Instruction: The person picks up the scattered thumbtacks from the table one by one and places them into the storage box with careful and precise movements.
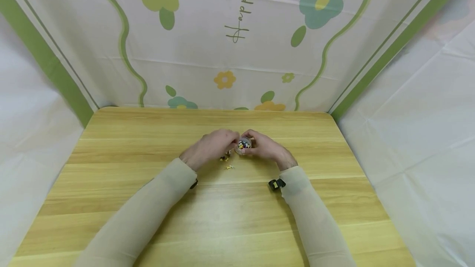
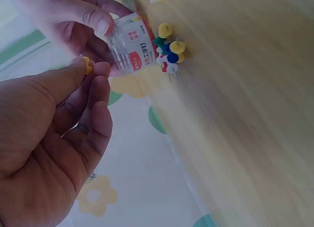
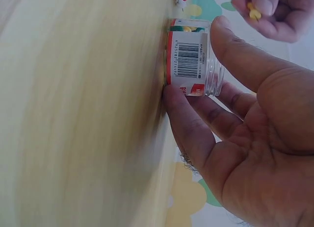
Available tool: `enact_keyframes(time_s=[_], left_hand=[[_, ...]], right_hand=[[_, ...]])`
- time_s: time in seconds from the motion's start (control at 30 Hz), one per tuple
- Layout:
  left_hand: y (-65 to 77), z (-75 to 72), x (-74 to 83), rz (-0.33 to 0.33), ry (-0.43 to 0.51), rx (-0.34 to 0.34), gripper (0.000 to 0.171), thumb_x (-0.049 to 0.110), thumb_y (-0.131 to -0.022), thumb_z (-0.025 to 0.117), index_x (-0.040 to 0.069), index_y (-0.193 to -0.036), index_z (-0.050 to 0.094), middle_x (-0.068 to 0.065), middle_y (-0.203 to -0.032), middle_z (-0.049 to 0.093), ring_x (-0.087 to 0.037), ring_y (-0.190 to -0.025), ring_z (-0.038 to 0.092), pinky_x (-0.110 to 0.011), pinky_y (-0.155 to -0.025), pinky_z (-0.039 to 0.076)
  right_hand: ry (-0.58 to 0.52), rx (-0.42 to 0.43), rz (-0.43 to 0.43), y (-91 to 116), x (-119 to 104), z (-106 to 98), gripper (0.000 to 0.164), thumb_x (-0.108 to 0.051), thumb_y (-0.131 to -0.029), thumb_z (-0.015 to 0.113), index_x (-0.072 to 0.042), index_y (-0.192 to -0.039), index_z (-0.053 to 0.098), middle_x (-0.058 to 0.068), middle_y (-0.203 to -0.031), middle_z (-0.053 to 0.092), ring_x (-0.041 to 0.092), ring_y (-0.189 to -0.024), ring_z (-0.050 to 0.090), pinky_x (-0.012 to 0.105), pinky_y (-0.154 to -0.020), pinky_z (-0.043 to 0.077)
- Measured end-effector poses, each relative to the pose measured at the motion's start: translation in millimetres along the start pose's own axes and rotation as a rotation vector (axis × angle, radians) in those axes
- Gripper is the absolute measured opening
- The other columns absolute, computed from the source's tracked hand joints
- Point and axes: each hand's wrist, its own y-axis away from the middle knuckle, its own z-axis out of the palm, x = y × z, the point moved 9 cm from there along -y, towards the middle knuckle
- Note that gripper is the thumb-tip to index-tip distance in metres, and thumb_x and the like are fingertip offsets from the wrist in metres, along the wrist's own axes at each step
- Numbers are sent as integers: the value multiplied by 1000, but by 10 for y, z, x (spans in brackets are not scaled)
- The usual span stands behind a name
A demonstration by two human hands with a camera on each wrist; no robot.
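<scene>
My left hand (image 1: 211, 148) pinches a yellow push pin (image 2: 88, 65) between thumb and index finger, close beside the mouth of a small clear jar (image 3: 188, 60). Around the jar, my right hand (image 1: 270, 148) curls its thumb and fingers, keeping it upright on the table. A white and red label with a barcode covers the jar's side. Seen from above in the head view, mixed push pins (image 1: 243, 145) lie inside it. Loose push pins (image 2: 177, 47) in yellow, green, blue, red and white lie on the table by the jar, partly hidden by my left hand in the head view.
The wooden table (image 1: 222, 226) reaches back to a hanging cloth (image 1: 208, 40) printed with flowers. A few yellow and white pins (image 1: 229, 167) lie a little nearer to me. Pale cloth walls (image 1: 419, 135) stand at both sides.
</scene>
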Motion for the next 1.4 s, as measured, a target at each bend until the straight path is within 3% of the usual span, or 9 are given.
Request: enact_keyframes(time_s=[0.37,0.57,0.87,1.2,1.4], left_hand=[[-140,-116,86,22,-15,96,11,18,-103,64,13,-110,72,4,-98,66,-11,-88,60,-26,-74,54],[-237,-70,93,-13,-36,106,12,16,-99,70,14,-110,74,3,-102,68,-12,-93,62,-27,-78,55],[-303,-11,142,-4,-14,112,13,11,-100,66,11,-108,76,3,-101,70,-11,-90,63,-26,-76,55],[-192,-17,125,6,-39,88,17,12,-97,73,11,-113,75,-1,-104,72,-14,-94,65,-28,-79,56],[-54,10,145,38,-112,42,10,18,-97,74,15,-106,75,2,-96,67,-12,-86,60,-25,-72,53]], right_hand=[[24,5,-10,0,3,-6,44,-20,-93,78,-18,-133,58,5,-136,60,26,-126,58,46,-107,46],[55,13,-11,-4,17,-16,39,-25,-93,78,-20,-126,59,5,-135,61,24,-123,57,46,-105,46],[20,6,-40,-7,15,-5,51,-21,-92,78,-20,-138,57,0,-137,59,21,-125,57,41,-106,47],[55,5,-28,-3,9,-8,49,-23,-92,79,-19,-136,57,3,-136,61,24,-126,58,44,-105,48],[30,-5,-18,-7,-5,-8,50,-21,-91,79,-16,-136,57,7,-134,62,27,-126,59,44,-105,49]])
